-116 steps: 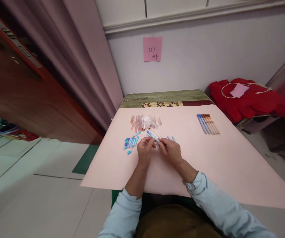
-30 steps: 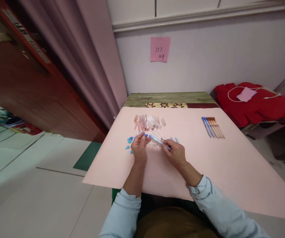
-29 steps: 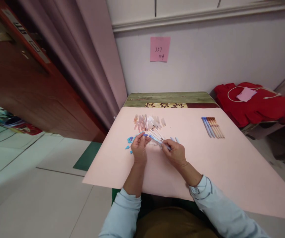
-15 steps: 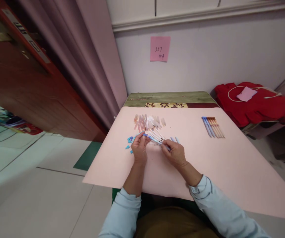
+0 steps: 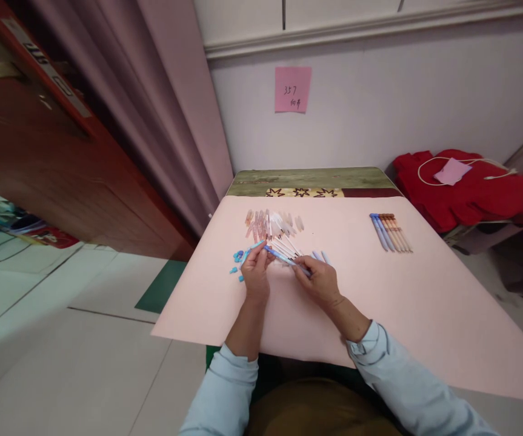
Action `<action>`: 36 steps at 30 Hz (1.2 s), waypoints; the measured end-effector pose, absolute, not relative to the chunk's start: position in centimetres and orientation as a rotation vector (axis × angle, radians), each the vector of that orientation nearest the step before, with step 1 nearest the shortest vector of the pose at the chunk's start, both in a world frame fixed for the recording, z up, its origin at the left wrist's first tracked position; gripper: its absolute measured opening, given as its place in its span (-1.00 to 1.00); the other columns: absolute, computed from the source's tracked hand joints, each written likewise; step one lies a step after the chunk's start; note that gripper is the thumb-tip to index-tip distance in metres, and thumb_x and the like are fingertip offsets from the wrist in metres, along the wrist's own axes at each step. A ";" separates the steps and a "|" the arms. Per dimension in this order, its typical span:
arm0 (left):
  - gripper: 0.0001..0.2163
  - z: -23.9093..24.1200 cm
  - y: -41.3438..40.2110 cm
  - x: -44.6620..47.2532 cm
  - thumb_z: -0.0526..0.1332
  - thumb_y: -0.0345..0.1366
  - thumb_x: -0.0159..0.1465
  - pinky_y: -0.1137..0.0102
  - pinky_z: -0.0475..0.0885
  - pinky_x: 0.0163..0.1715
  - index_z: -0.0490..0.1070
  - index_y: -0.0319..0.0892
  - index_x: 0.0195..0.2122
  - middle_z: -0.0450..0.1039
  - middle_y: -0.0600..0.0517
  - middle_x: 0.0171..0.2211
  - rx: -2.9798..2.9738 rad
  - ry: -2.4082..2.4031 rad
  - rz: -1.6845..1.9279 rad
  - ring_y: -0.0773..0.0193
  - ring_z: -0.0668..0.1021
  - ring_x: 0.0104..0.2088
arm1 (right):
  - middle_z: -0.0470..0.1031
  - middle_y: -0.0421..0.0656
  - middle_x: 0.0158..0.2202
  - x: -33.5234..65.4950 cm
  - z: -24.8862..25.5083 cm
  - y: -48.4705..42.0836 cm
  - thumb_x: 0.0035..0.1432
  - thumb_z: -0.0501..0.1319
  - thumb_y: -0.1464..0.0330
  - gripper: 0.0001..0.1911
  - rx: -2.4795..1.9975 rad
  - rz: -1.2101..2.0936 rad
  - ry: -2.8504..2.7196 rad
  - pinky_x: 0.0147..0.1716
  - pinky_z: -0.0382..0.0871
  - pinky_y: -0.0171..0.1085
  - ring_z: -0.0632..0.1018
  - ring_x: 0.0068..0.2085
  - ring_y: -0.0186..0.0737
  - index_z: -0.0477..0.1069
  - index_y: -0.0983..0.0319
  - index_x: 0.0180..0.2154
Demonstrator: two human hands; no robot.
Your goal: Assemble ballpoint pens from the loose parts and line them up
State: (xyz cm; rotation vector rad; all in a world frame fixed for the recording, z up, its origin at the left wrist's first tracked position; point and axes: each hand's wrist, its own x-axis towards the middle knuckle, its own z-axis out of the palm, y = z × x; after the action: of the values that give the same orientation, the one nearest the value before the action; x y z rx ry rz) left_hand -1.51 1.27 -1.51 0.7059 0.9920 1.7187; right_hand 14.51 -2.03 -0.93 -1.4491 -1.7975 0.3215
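Note:
A blue pen (image 5: pixel 280 255) is held slantwise above the table between my two hands. My left hand (image 5: pixel 256 278) pinches its upper, darker blue end with closed fingers. Around the pale lower end, the fingers of my right hand (image 5: pixel 319 280) are closed. Beside my left hand lie several small blue plastic pieces (image 5: pixel 236 270). Just beyond both hands several thin white refills (image 5: pixel 288 244) with dark tips are spread out. Pale blue pen barrels (image 5: pixel 321 257) rest past my right hand, and farther back lie brownish and clear barrels (image 5: pixel 257 225).
A row of blue and brown-topped pens (image 5: pixel 391 233) lies on the right of the pink-covered table (image 5: pixel 379 315). Red cloth (image 5: pixel 447 197) with a white cord sits beyond the right edge. A curtain (image 5: pixel 183 109) and a wooden door (image 5: pixel 83 169) stand at left.
My right hand has shifted slightly left along the pen, closer to my left hand. My left hand stays in nearly the same place.

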 end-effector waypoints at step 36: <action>-0.53 -1.2 1.3 -1.4 0.38 -0.16 0.06 0.33 0.52 -0.31 0.45 -0.28 -0.02 0.56 -0.06 -0.36 0.822 1.109 1.651 0.35 0.55 -0.46 | 0.55 -0.18 -0.34 19.8 0.3 0.3 0.17 0.17 0.12 -0.71 -1.584 0.174 -1.272 -0.30 0.29 -0.30 0.50 -0.34 -0.26 0.54 0.17 -0.32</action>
State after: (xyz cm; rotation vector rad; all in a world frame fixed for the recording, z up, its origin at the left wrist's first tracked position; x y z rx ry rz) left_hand -1.44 1.27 -1.24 0.8220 1.1090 1.6510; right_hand 19.78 0.30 0.27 -1.5845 -1.2717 0.1735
